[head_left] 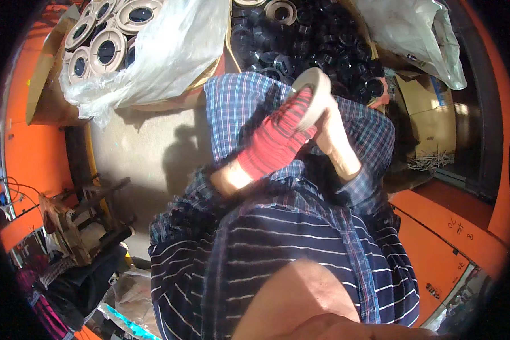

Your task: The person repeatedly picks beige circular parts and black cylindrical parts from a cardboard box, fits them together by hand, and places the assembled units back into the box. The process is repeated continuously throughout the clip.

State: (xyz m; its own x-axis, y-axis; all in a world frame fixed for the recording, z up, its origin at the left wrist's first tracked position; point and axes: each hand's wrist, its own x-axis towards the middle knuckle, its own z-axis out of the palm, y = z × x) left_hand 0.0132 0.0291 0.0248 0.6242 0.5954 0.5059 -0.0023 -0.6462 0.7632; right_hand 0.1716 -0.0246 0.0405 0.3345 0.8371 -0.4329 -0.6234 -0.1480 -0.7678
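Observation:
A beige ring-shaped part [316, 79] is held up over my lap, tilted so that its rim shows. My left hand [280, 131], in a red knitted glove with dark stripes, is closed on its left side. My bare right hand [332, 131] is closed on its right side, with most of its fingers hidden behind the part and slightly blurred. Just beyond my hands is a box full of glossy black round parts [300, 48]. One beige ring [280, 11] lies on top of them.
At the far left, a carton [45, 90] lined with clear plastic film [170, 56] holds several beige rings with black centres [107, 50]. Another plastic bag [419, 34] hangs at the far right. Orange panels [436, 232] flank me. A wooden stool [76, 226] stands left.

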